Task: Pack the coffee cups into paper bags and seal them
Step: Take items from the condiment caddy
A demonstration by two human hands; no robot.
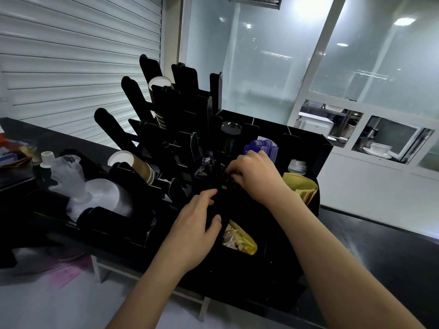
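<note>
Reaching forward over a black counter [392, 252], both bare arms meet at a black organizer [306, 138] full of compartments. Nearest, the left hand [194, 231] rests on a dark partition, its fingers loosely extended with the thumb spread beside a compartment of yellow packets [240, 241]. Just beyond it, the right hand [254, 172] curls its fingers into a bundle of small black items [213, 169] in a middle compartment; what these are I cannot tell, nor exactly how they are gripped. To the right of that hand lies a roll of yellow paper bags [300, 186], tucked into the organizer's right end. Left of the hands, brown ribbed coffee cups [135, 165] lie stacked on their sides in a slanted rack [114, 129], with a plastic-wrapped sleeve of white cups [99, 198] beside them. Farther back stand a stack of black lids [230, 136], blue stoppers [261, 148], and another stack of cups [160, 91] high in the rack.
</note>
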